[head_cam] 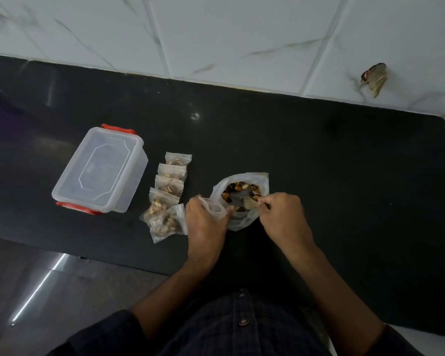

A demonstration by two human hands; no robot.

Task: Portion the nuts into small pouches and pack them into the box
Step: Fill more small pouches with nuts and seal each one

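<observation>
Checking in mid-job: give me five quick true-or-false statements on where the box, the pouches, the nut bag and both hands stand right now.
1. The clear plastic box with red latches has its lid on. True.
2. Filled small clear pouches lie inside the box. False: they lie in a row on the black counter, right of the box.
3. The left hand holds an empty small clear pouch. True.
4. The right hand rests flat on the counter. False: it holds a spoon in the open plastic bag of mixed nuts.
5. The nut bag stands left of the box. False: it stands to the right.
</observation>
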